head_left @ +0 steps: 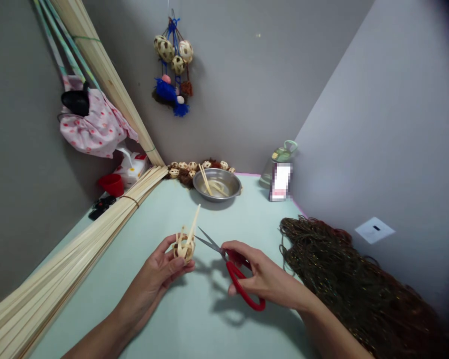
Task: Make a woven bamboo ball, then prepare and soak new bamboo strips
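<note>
The pale green worktop (194,319) fills the corner between two grey walls and carries everything else; take the steel bowl (217,183) near its far edge as the landmark. Well to the left of the bowl, a long bundle of bamboo strips (60,269) runs along the worktop's edge toward the camera, and a second bundle (105,75) leans up the wall above it. Nearer the camera and to the right of the bowl lies a big heap of dark brown cord (359,284). A spotted pink cloth (93,127) hangs on the wall, up and left of the bowl, with a red cup (112,184) below it. High above the bowl hangs a cluster of woven balls with blue tassels (174,65). Just behind the bowl, a row of small woven balls (189,167) sits against the wall.

Nearer the camera than the bowl, the right hand (264,276) is closed through the handles of red-handled scissors (232,269), whose blades stand open and point at the ball. The left hand (160,271) is curled about a small woven bamboo ball (184,247), pinching it between thumb and fingertips above the worktop; one loose strip sticks up from it toward the bowl.
</note>
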Tool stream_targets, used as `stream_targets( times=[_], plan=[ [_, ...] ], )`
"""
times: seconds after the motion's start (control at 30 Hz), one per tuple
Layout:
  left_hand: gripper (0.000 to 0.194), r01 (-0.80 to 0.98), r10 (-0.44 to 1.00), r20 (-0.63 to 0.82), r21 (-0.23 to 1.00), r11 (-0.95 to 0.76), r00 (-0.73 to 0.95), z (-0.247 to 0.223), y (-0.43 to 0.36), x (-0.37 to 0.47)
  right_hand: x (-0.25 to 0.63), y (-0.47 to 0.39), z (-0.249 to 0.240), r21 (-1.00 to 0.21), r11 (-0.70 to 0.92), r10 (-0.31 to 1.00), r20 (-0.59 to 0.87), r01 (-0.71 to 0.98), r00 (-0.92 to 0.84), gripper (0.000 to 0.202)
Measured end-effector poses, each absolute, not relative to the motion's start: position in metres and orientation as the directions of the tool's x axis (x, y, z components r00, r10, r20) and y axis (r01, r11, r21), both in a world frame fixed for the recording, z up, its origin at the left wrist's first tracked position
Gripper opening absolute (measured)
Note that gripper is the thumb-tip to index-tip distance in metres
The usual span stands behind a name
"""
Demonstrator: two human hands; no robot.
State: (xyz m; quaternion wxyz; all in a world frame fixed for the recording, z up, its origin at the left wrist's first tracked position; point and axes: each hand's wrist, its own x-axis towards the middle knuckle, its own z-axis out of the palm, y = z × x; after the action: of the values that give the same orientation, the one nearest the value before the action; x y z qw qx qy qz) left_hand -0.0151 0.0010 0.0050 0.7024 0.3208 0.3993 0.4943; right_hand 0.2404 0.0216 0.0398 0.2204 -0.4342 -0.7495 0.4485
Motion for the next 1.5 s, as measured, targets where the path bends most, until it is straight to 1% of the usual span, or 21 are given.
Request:
stream_targets(
  times=[0.1, 0.23, 0.4, 0.53, 0.6, 0.73, 0.8, 0.87, 0.93, 1.1, 1.27, 1.37, 1.5],
  plan=[
    [0.049, -0.386, 0.948, -0.234, 0.871, 0.303, 0.216, 0.006, 0.001, -0.014, 0.237, 0.02, 0.039, -0.856, 0.249, 0.834, -0.049, 0.453, -0.55, 0.055],
    [0.05, -0.33, 0.944, -0.241, 0.893, 0.307, 0.226, 0.007, 0.001, -0.013, 0.237, 0.021, 0.04, -0.829, 0.335, 0.811, 0.013, 0.447, -0.585, 0.049],
    [0.05, -0.341, 0.952, -0.246, 0.892, 0.296, 0.183, 0.011, 0.001, -0.015, 0.244, 0.022, 0.04, -0.8, 0.351, 0.835, 0.032, 0.487, -0.549, 0.045],
    [0.053, -0.324, 0.944, -0.252, 0.893, 0.312, 0.215, 0.011, 0.001, -0.013, 0.243, 0.023, 0.039, -0.801, 0.37, 0.817, 0.039, 0.471, -0.575, 0.049],
    [0.051, -0.31, 0.934, -0.252, 0.893, 0.325, 0.253, 0.009, 0.0, -0.011, 0.24, 0.022, 0.04, -0.785, 0.393, 0.805, 0.043, 0.479, -0.591, 0.051],
    [0.045, -0.318, 0.883, -0.271, 0.859, 0.402, 0.383, 0.004, -0.002, -0.009, 0.234, 0.02, 0.043, -0.724, 0.465, 0.761, 0.033, 0.509, -0.648, 0.063],
    [0.042, -0.345, 0.862, -0.281, 0.83, 0.438, 0.421, 0.003, -0.002, -0.009, 0.231, 0.019, 0.044, -0.683, 0.511, 0.741, 0.041, 0.522, -0.67, 0.068],
    [0.039, -0.371, 0.852, -0.283, 0.807, 0.46, 0.441, 0.004, -0.002, -0.01, 0.229, 0.018, 0.044, -0.651, 0.553, 0.723, 0.064, 0.521, -0.688, 0.068],
    [0.037, -0.38, 0.843, -0.281, 0.795, 0.472, 0.459, 0.004, 0.0, -0.012, 0.228, 0.017, 0.043, -0.643, 0.57, 0.715, 0.083, 0.511, -0.694, 0.067],
    [0.033, -0.349, 0.839, -0.284, 0.812, 0.468, 0.465, 0.005, 0.001, -0.015, 0.224, 0.015, 0.041, -0.697, 0.506, 0.736, 0.041, 0.509, -0.675, 0.062],
    [0.031, -0.358, 0.848, -0.313, 0.802, 0.477, 0.428, 0.002, 0.0, -0.015, 0.221, 0.011, 0.038, -0.689, 0.463, 0.768, -0.003, 0.558, -0.641, 0.057],
    [0.029, -0.36, 0.852, -0.305, 0.807, 0.468, 0.424, 0.0, 0.001, -0.013, 0.22, 0.01, 0.036, -0.706, 0.432, 0.784, -0.014, 0.561, -0.621, 0.051],
    [0.021, -0.354, 0.853, -0.323, 0.805, 0.475, 0.41, -0.002, 0.004, -0.011, 0.218, 0.008, 0.035, -0.749, 0.386, 0.799, -0.019, 0.538, -0.601, 0.042]
  ],
)
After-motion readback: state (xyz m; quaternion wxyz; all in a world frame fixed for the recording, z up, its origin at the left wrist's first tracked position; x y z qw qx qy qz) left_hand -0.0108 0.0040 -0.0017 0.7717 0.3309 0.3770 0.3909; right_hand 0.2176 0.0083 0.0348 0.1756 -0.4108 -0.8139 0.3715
